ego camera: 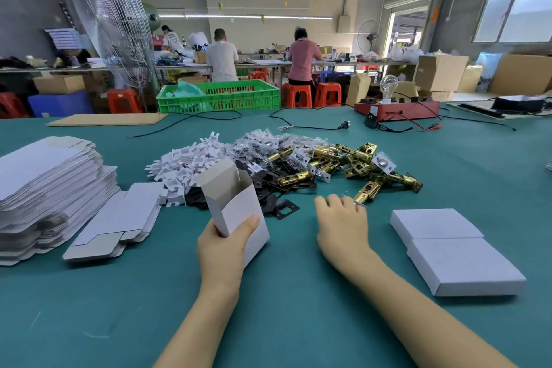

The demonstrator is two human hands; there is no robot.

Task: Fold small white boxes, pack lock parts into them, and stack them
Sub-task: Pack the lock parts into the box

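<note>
You are at the packing step: your left hand (222, 243) grips 1 folded box (236, 206) upright, top flap open, thumb clamped on its front. Your right hand (343, 222) reaches with fingers curled toward a brass latch (369, 190); whether it pinches anything, I cannot tell. Next, feed a latch into the mouth. 2 closed boxes (448, 245) lie right; bare table (283, 302) lies between.

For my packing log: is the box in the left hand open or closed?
Open: the white box in the left hand has its top flap raised.
</note>
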